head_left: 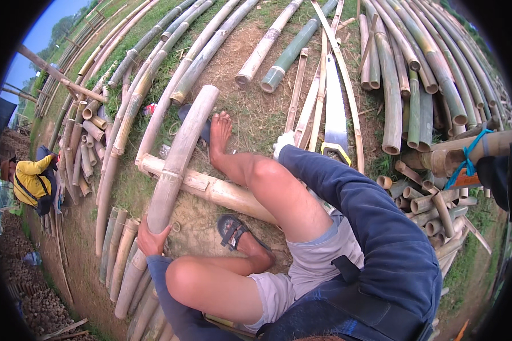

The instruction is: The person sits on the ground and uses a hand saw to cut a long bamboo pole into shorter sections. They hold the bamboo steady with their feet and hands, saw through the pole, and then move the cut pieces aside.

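Wrapping the left hand (pixel 152 237) around one bamboo pole (pixel 174 162), laid across one crosswise log (pixel 228 196). Pointing its long axis away from the body, slightly right, overhanging the log at the far end. Placing the gloved right hand (pixel 283 142) beside bamboo strips (pixel 297 91) and one saw (pixel 334 119); cannot tell whether gripping. Leaving open ground (pixel 250 113) before two farther poles (pixel 297 52).

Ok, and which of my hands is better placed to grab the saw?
Your right hand, I'd judge: it is gloved and close to the handle end of the saw. Your left hand is wrapped around the bamboo pole, well away from the saw.
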The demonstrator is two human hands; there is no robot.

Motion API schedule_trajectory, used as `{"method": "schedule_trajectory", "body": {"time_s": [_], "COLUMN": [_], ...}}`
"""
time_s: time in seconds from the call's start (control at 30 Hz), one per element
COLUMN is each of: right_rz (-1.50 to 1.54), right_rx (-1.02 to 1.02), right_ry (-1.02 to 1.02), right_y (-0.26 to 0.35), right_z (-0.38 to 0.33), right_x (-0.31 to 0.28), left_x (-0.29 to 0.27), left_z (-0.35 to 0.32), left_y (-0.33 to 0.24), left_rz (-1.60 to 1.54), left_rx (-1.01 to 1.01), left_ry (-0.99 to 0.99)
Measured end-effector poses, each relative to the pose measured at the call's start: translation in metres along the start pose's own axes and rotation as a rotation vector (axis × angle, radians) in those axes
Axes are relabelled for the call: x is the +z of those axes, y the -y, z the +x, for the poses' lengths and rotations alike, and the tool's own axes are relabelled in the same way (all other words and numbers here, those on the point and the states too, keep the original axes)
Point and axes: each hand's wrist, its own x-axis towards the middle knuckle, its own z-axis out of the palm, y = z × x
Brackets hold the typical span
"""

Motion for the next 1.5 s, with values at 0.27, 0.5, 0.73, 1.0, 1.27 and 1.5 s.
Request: {"method": "schedule_trajectory", "body": {"time_s": [0.27,0.5,0.73,1.0,1.27,1.5], "right_rz": [1.082,1.808,2.53,2.49,2.551,2.558], "right_rx": [0.054,0.117,-0.531,-0.939,-0.683,-0.902], "right_ry": [-0.756,-0.928,-0.53,-0.479,-0.214,0.076], "right_y": [-0.043,-0.102,-0.108,0.025,0.141,0.206], "right_z": [-0.028,-0.058,-0.183,-0.159,-0.057,-0.057], "right_x": [0.026,0.003,-0.118,-0.18,-0.146,-0.121], "left_x": [-0.004,-0.011,-0.015,-0.006,-0.07,-0.051], "left_z": [0.033,0.042,0.045,0.037,0.059,0.064], "left_y": [-0.028,-0.021,-0.021,-0.017,-0.056,-0.155], "left_rz": [0.094,0.063,0.109,0.077,-0.215,-0.872], "left_rx": [0.059,-0.013,-0.08,-0.02,0.16,-0.11], "left_ry": [-0.004,0.091,0.166,0.104,0.279,0.826]}}
